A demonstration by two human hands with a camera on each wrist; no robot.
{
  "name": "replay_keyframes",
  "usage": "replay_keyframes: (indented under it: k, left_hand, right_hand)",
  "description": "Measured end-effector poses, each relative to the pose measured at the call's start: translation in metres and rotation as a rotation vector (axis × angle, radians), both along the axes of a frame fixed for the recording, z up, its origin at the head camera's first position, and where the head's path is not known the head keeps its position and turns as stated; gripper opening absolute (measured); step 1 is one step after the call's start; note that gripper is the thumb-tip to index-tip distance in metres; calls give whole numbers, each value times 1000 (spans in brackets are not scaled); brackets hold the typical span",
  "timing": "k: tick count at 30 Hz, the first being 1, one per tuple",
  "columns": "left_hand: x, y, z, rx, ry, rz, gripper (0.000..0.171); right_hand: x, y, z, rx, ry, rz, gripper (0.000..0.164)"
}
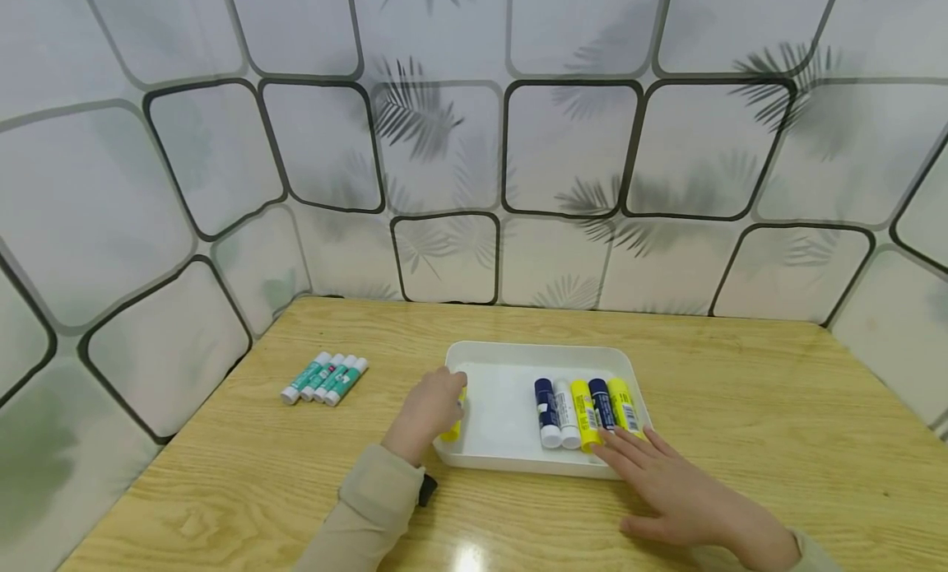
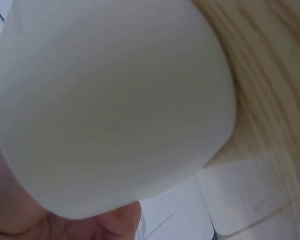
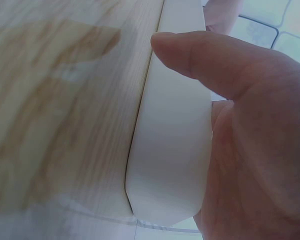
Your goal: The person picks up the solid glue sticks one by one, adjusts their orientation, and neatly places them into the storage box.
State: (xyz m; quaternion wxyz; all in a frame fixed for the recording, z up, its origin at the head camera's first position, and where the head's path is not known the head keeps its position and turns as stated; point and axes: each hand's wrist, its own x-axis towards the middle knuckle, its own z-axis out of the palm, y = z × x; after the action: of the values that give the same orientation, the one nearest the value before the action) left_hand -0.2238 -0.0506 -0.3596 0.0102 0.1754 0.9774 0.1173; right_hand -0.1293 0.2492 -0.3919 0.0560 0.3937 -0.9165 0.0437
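A white tray (image 1: 499, 420) stands on the wooden table. At its left end my left hand (image 1: 429, 411) holds a yellow glue stick (image 1: 451, 433), mostly covered by the fingers. The tray's white outer wall (image 2: 115, 110) fills much of the left wrist view. Inside, to the right, lie glue sticks side by side: navy (image 1: 546, 403), white (image 1: 565, 411), yellow (image 1: 583, 399), another navy (image 1: 601, 401) and another yellow (image 1: 624, 401). My right hand (image 1: 681, 494) reaches over the front right rim, fingers straight, fingertips right at the row's lower ends. Its thumb (image 3: 190, 55) extends along the tray's outside wall.
Several green glue sticks with white caps (image 1: 323, 379) lie in a row on the table (image 1: 222, 481), left of the tray. Behind the table hangs a patterned curtain (image 1: 444, 259), which also runs along both sides.
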Motion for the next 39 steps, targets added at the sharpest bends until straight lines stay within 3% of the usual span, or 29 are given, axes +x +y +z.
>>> replay_keyframes:
  k: [20,32,39]
  left_hand:
    - [-2,1,-2,0,-14,19,13]
    - [-1,-1,-2,-20,30,-8,11]
    - [-3,-2,-1,2,9,-10,17]
  right_hand:
    - [0,0,0,3,-40,-31,73]
    - [0,-1,1,5,-79,-40,73]
    - [0,-1,1,7,-70,-28,73]
